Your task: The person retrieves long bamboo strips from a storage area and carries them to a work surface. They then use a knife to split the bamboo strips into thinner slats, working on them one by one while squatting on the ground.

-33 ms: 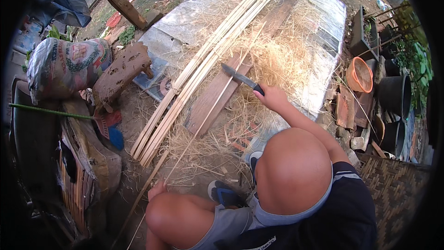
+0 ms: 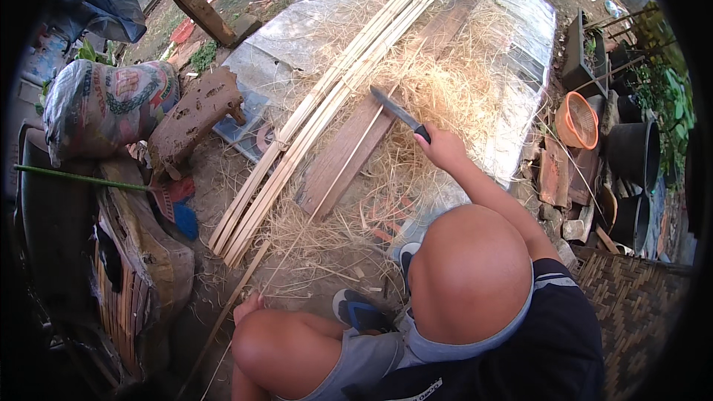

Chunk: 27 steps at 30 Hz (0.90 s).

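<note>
Straw-coloured and slender, a thin strip (image 2: 356,154) slants over the brown plank (image 2: 342,150), its lower part passing beyond the plank's near end toward the person's left hand (image 2: 249,304). That hand is low beside the left knee (image 2: 271,345), which hides much of it; the fingers look curled by the strip, but I cannot tell whether they pinch it. Farther up, the blade of a knife (image 2: 394,108) crosses the strip, though whether the edge touches it is unclear. The right hand (image 2: 445,150) is closed around the knife's black handle, just beside the plank's right edge. Loose, curly shavings (image 2: 453,96) cover the middle of the silvery ground sheet (image 2: 520,0) and partly bury the plank. Left of the plank, a bundle of long pale slats (image 2: 334,82) runs from the sheet's far edge past its near left edge onto the bare soil. A wider strip (image 2: 243,282) lies just beside the left hand. Off the sheet's left corner are a pitted chunk of wood (image 2: 189,119) and a stuffed woven sack (image 2: 111,108); beyond its right edge, an orange basket (image 2: 575,122) sits near black pots (image 2: 633,152).
</note>
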{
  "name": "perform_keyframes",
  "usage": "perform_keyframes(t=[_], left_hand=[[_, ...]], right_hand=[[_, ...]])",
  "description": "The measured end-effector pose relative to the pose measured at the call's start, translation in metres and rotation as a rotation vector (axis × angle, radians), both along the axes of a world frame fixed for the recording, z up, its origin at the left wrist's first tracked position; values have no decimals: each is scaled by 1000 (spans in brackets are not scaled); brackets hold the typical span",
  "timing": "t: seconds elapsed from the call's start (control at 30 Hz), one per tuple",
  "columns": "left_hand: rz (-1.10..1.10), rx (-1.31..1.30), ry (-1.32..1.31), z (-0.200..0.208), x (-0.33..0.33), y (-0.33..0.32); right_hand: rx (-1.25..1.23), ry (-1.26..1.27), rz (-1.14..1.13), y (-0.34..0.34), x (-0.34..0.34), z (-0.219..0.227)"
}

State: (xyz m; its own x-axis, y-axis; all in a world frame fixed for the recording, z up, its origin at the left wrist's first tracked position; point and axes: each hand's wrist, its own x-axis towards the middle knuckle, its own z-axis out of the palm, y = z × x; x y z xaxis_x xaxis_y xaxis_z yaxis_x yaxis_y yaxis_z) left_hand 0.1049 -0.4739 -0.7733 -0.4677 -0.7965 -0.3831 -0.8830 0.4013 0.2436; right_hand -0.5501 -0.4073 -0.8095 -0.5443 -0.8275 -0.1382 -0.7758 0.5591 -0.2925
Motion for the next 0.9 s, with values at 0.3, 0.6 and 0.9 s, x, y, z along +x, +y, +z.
perform_keyframes(t=[0.3,0.6,0.9], left_hand=[[-6,96,46,-41,-38,-12],[221,372,111,4,50,35],[398,597,190,3,13,0]], right_hand=[[141,-279,625,11,155,35],[148,-35,100,-21,-8,12],[137,-220,691,16,112,-1]])
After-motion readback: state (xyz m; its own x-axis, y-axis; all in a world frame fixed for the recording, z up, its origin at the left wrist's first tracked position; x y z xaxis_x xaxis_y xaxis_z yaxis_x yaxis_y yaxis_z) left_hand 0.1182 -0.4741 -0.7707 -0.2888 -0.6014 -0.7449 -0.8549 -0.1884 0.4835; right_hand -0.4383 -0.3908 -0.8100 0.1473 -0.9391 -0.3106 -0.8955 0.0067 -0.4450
